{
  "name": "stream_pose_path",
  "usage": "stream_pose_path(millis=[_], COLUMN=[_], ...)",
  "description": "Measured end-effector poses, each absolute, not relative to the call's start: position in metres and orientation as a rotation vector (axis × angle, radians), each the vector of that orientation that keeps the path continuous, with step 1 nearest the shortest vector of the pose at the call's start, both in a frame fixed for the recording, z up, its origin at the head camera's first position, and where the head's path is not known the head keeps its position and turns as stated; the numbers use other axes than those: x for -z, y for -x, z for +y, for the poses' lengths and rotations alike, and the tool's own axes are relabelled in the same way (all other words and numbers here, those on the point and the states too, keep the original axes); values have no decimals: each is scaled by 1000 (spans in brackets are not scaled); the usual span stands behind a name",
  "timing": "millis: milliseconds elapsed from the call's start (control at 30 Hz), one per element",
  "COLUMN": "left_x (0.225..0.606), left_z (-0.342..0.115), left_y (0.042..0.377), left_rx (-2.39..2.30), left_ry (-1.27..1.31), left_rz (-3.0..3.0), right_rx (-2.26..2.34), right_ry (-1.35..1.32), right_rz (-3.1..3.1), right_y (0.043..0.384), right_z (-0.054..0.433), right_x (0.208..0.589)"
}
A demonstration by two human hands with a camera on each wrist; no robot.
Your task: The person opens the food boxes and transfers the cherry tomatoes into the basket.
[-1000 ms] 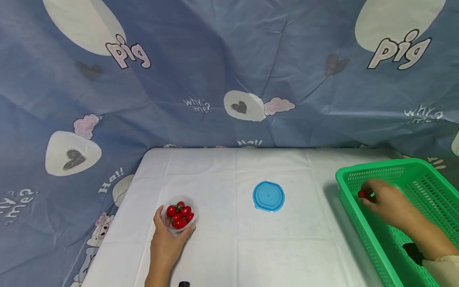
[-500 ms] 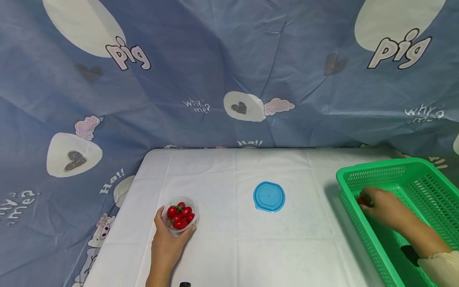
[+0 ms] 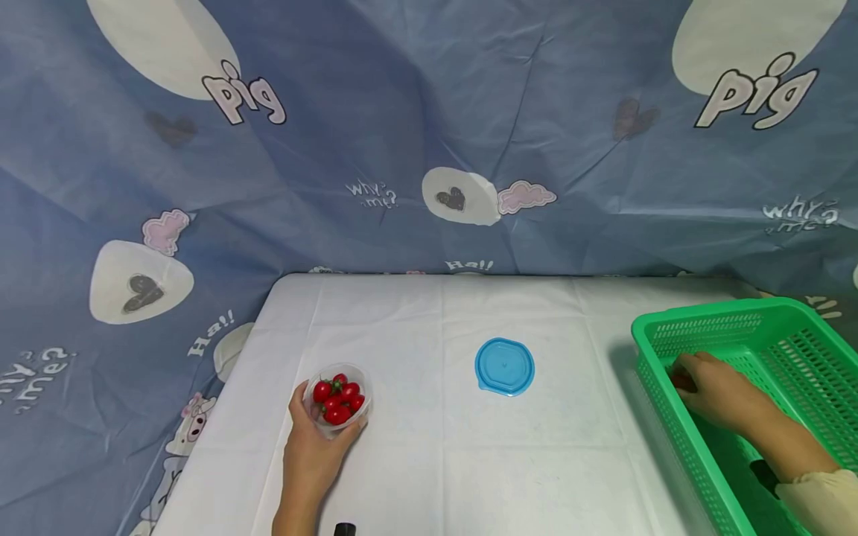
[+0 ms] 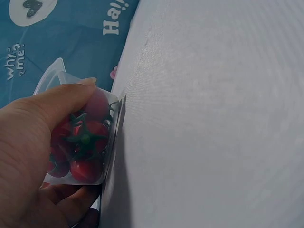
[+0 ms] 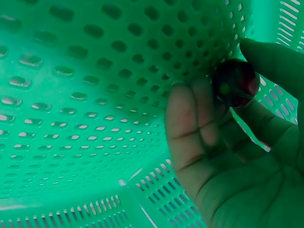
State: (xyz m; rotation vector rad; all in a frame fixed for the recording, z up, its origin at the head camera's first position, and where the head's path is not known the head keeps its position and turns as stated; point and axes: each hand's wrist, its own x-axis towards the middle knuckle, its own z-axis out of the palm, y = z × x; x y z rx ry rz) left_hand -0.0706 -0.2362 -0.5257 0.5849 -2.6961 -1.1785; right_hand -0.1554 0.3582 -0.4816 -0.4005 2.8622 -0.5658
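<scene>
My left hand (image 3: 311, 455) grips a small clear plastic container (image 3: 363, 377) standing on the white tablecloth, thumb on one side and fingers on the other. Several red cherry tomatoes (image 3: 339, 400) with green stems lie inside it; the left wrist view shows them through the wall. Deep in the green basket at the right, my right hand (image 3: 724, 393) pinches one cherry tomato (image 5: 240, 78) between thumb and fingers, close to the perforated side. From the head view that tomato is mostly hidden by the hand.
A blue lid (image 3: 505, 368) lies flat on the white tablecloth (image 3: 429, 447) between the hands. The green basket (image 3: 697, 314) has raised, slotted walls around the right hand. Behind the table hangs a blue printed cloth (image 3: 375, 134).
My right hand has moved slightly down and deeper along the basket's left side, and its tomato is less visible. The left hand and container stay in place.
</scene>
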Motion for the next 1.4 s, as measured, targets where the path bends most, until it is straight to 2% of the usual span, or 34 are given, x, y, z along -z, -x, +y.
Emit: stream_pose_path(millis=[667, 967, 1400], left_x=[523, 525, 526], left_z=[-238, -237, -240], left_y=[73, 72, 70], left_rx=[1167, 1161, 1180], left_ry=[-552, -566, -547], left_rz=[-2709, -2708, -2701], right_rx=[523, 478, 534], right_ry=[357, 303, 348], right_rz=[2841, 2888, 2969], right_y=[159, 164, 159], right_z=[360, 355, 309], right_x=[475, 445, 409])
